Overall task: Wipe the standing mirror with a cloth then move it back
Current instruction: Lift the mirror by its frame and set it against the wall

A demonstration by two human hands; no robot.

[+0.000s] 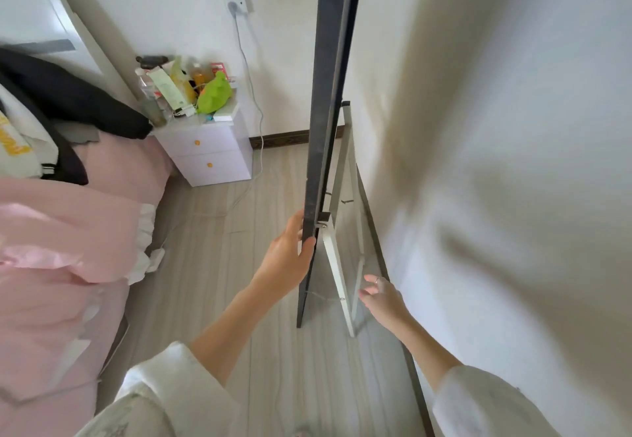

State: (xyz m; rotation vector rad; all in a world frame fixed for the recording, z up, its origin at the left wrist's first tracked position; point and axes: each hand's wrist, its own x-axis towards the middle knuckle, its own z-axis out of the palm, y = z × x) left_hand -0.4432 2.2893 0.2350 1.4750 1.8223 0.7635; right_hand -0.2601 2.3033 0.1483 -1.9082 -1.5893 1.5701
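Bedroom corner, pale wood floor (219,265), white walls. Nightstand (208,149) top crowded w/ bottles, tubes, green plush; labels unreadable. Standing mirror (325,94) upright, edge-on, beside right wall, white rear support leg (342,282) splayed behind. Left hand (285,258) grip wrapped round dark frame edge. Right hand (383,296) fingers loose, holding nothing, just beside leg.

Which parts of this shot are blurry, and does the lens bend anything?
Head view: the right wall is smeared by motion blur; the right hand is slightly soft; the left hand gripping the mirror frame is sharper; wide-angle distortion splays that frame and the walls outward.
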